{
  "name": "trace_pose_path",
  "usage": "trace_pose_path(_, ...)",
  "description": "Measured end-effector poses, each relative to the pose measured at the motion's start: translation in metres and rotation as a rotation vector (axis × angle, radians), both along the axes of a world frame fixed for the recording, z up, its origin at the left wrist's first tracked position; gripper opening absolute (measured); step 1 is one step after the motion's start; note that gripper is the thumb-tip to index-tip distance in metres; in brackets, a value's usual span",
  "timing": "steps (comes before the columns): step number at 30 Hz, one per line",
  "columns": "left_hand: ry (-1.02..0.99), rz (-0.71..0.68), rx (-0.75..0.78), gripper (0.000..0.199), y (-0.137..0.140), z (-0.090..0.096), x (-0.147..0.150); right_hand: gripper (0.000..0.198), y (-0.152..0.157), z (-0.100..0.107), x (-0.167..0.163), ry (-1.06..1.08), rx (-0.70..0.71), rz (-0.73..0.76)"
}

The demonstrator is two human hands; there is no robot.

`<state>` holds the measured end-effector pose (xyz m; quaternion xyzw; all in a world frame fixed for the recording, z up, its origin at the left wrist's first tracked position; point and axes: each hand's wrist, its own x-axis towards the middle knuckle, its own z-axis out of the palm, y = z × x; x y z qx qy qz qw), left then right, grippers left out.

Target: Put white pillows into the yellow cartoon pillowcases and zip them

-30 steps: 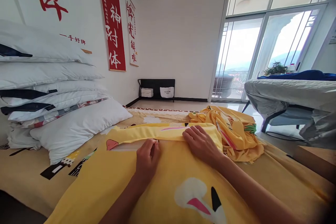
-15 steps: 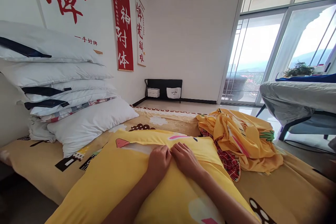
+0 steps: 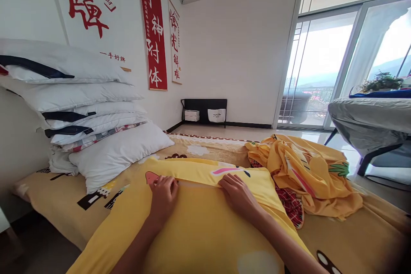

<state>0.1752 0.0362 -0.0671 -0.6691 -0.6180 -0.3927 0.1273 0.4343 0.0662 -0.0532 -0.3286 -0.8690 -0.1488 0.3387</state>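
A yellow pillowcase (image 3: 199, 227) with printed figures lies in front of me, plump as if over a pillow. A long slit with overlapping edges runs across its far part. My left hand (image 3: 164, 195) is closed on the cloth at the left end of this slit, beside a pink printed shape. Farther right, my right hand (image 3: 239, 195) pinches the slit's edge near a pink and white print. The fingertips of both hands are partly hidden in the folds.
White pillows (image 3: 86, 94) are stacked on the bed at left. A crumpled yellow cloth (image 3: 308, 175) lies at right, over a red checked cloth (image 3: 290, 205). The patterned bedsheet (image 3: 334, 231) spreads below. A covered table (image 3: 372, 124) stands beyond at right.
My left hand has moved left along the slit, away from my right hand, which has shifted slightly right. The white gap at the slit's left is now covered. The view has turned slightly.
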Motion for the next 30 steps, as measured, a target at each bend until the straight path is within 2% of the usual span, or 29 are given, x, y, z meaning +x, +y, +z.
trace_pose_path(4,0.117,0.239,0.047,0.027,-0.013,-0.003,-0.027,0.023,-0.008,0.002,0.001,-0.015,0.036,0.009)
trace_pose_path(9,0.253,0.356,0.017,0.028,-0.023,-0.009,-0.048,0.023,-0.013,0.003,0.001,-0.034,0.086,0.013)
trace_pose_path(14,0.384,0.368,-0.047,0.029,-0.027,-0.006,-0.064,0.024,-0.017,0.007,0.000,-0.034,0.129,0.020)
trace_pose_path(19,0.346,0.408,-0.109,0.031,-0.023,0.000,-0.072,0.028,-0.024,0.011,-0.004,-0.047,0.202,0.036)
trace_pose_path(26,0.338,0.477,-0.119,0.030,-0.017,0.004,-0.066,0.029,-0.032,0.013,-0.004,-0.083,0.249,0.025)
trace_pose_path(28,0.349,0.439,-0.102,0.026,-0.015,0.004,-0.067,0.030,-0.029,0.013,-0.001,-0.077,0.249,0.013)
trace_pose_path(30,0.362,0.323,-0.102,0.023,-0.012,0.003,-0.069,0.029,-0.023,0.009,0.001,-0.064,0.232,0.004)
